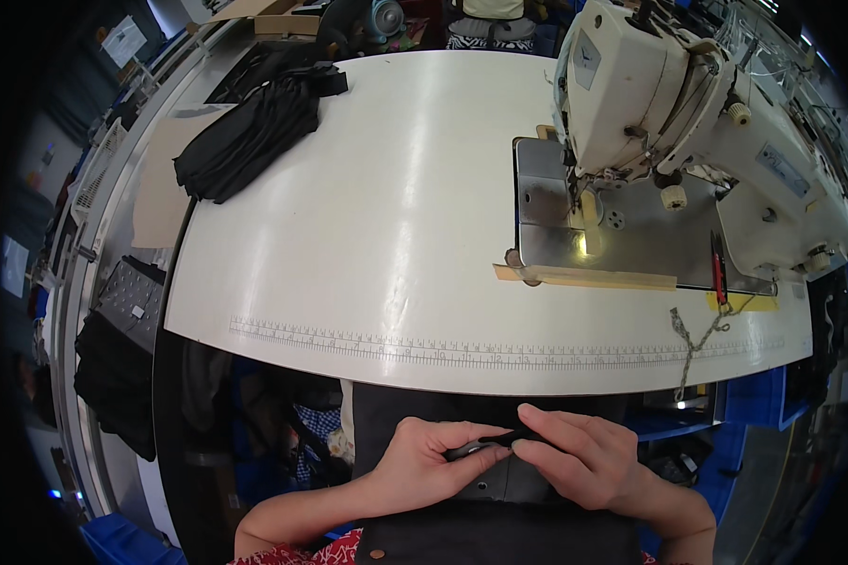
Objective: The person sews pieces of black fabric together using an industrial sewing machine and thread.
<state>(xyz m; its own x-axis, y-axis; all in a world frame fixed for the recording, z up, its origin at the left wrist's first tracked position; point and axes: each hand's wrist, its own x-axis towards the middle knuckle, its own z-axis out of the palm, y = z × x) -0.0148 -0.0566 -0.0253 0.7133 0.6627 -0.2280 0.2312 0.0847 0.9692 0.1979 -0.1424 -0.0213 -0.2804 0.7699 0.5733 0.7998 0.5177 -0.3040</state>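
Note:
My left hand point(431, 466) and my right hand point(582, 457) meet below the table's near edge, over my lap. Together they pinch a narrow black strip of fabric point(485, 443) between fingertips and thumbs. Under the hands lies a larger dark grey fabric piece point(499, 523) with a small round rivet near its lower left corner. The white sewing table point(367, 226) stretches in front of me, with a white industrial sewing machine point(697, 122) at its right.
A heap of black fabric point(250, 132) lies on the table's far left corner. A printed ruler strip point(499, 350) runs along the near edge. A red-handled tool point(718, 268) and a tangled cord point(693, 344) sit by the machine bed. Dark cloth hangs at the left.

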